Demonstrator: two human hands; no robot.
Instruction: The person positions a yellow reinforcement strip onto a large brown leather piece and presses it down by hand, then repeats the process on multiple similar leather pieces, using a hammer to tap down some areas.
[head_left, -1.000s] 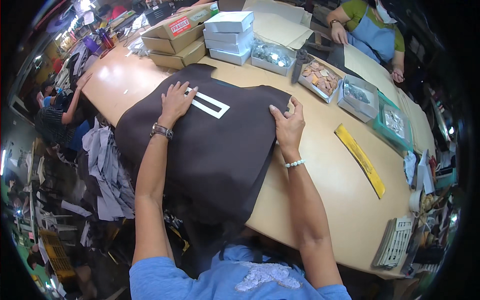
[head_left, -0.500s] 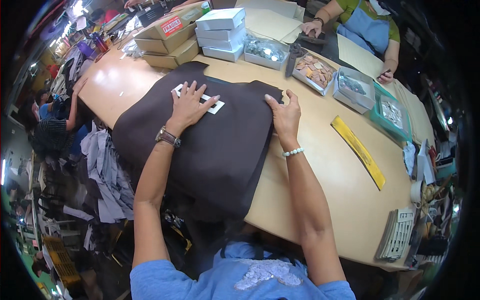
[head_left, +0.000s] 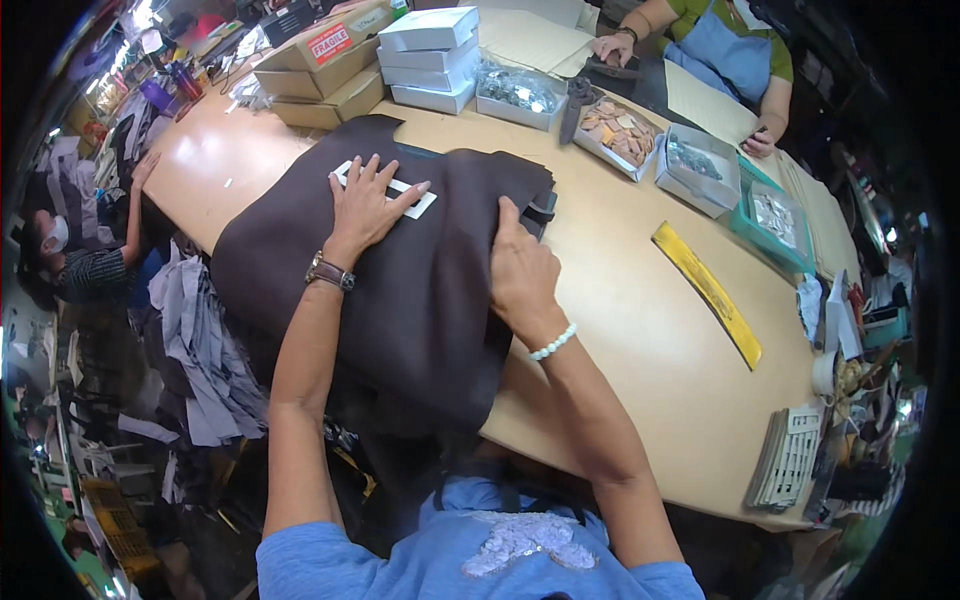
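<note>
A large dark brown sheet (head_left: 400, 300), apparently leather, lies over the near left part of the table and hangs past its front edge. On top of it rests a white rectangular template (head_left: 424, 207) with an opening cut in it. My left hand (head_left: 362, 208) lies spread over this template, fingers apart and pressing flat. My right hand (head_left: 524, 272) is closed on the sheet's right edge and lifts it into a fold. Beneath the raised edge, more dark layers show near a small dark strap-like piece (head_left: 541, 208). The right fingertips are partly hidden by the sheet.
A yellow strip (head_left: 708, 297) lies at the right. Brown cartons (head_left: 318, 85), white boxes (head_left: 428, 60) and a box of tan pieces (head_left: 617, 137) line the back. White slotted templates (head_left: 788, 458) sit near right. A co-worker (head_left: 720, 50) sits opposite; another person (head_left: 90, 265) is at left.
My right hand has moved left and toward me, closing on the sheet's edge and bending it up. My left hand stays spread on the template. The person at left has leaned into fuller view.
</note>
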